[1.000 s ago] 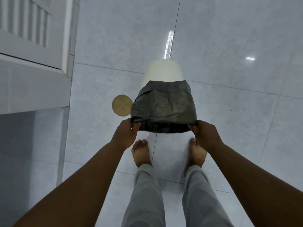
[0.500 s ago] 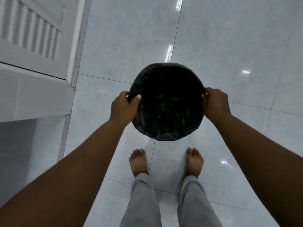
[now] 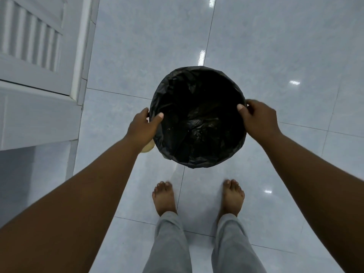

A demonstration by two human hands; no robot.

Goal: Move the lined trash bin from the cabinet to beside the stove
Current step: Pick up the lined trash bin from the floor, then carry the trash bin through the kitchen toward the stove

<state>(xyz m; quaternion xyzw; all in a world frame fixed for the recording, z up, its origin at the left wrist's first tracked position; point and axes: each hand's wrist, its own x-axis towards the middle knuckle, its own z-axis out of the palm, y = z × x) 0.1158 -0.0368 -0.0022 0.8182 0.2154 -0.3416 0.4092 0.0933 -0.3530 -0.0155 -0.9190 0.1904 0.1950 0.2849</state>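
A: While both bare feet (image 3: 164, 198) stood on the tiled floor (image 3: 275, 46), where was the bin?

B: Upright in front of them, apparently carried. The left hand (image 3: 142, 128) and right hand (image 3: 258, 120) each kept a closed grip on opposite sides of the lined trash bin (image 3: 198, 117), thumbs inside the rim.

A: Progress?

B: Likely mid-transfer: louvered cabinet door (image 3: 39, 42) to the left, no stove in view. No labels legible.

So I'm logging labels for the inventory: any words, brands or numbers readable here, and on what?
None: no text shows on the black bin liner, the white louvred cabinet door or the floor tiles.
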